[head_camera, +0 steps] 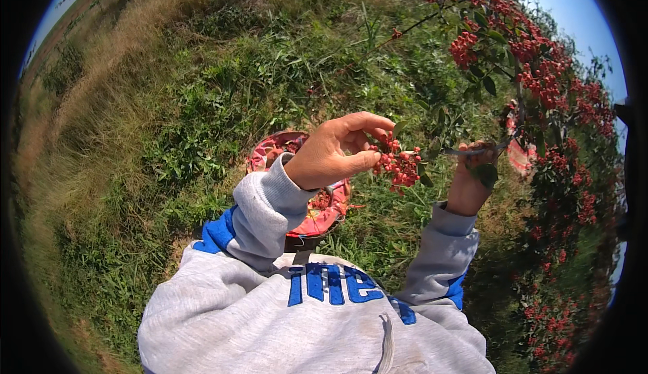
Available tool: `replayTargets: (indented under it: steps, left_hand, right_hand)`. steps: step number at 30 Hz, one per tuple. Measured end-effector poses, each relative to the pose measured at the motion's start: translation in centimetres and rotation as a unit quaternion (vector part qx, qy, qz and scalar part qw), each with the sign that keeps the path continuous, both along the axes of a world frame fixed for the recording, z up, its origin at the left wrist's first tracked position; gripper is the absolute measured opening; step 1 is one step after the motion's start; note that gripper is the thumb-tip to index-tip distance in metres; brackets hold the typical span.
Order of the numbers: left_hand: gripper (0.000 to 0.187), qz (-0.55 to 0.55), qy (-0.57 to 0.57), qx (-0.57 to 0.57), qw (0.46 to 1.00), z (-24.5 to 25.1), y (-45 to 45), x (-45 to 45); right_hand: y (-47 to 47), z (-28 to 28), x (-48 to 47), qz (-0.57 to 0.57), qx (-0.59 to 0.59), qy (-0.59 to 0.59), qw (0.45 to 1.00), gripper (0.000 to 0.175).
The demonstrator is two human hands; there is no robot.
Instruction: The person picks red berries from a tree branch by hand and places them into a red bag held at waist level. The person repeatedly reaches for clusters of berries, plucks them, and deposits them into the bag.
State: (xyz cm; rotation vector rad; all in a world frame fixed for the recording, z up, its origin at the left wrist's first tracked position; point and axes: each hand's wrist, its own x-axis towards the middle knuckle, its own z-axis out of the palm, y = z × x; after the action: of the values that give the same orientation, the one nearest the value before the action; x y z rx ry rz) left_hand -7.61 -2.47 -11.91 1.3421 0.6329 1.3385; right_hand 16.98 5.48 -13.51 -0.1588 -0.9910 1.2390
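A cluster of small red berries, apparently Sichuan pepper, (pixel 400 166) hangs at the end of a thin grey branch (pixel 450 151) with a few green leaves. From the left, my left hand (pixel 336 148) reaches to it, thumb and fingertips touching the berries on its near side. My right hand (pixel 471 174) is closed around the branch farther right, with a leaf in front of the wrist. Below my left forearm stands a round basket with a red patterned cloth lining (pixel 331 217). Picked red berries (pixel 321 201) lie in it, partly hidden by my arm.
A shrub heavy with red berry clusters (pixel 541 78) fills the right side. One long bare twig (pixel 405 32) reaches left from it. Behind the branch is a red and white object (pixel 521 156), partly covered. Green weeds (pixel 212 100) and dry grass (pixel 101 105) surround me.
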Motion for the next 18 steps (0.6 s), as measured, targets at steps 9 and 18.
replayTargets:
  steps: [9, 18]
  left_hand:
    - [0.031, -0.126, -0.115, -0.005, 0.985, -1.1, 1.5, 0.7]
    - [0.023, 0.087, -0.028, 0.115, 0.989, -0.9, 0.6, 1.3]
  right_hand:
    - [0.1, 0.3, 0.1, -0.028, -0.008, 0.014, 0.999, 0.019]
    - [0.1, 0.3, -0.1, 0.001, 0.001, 0.02, 1.0, 0.02]
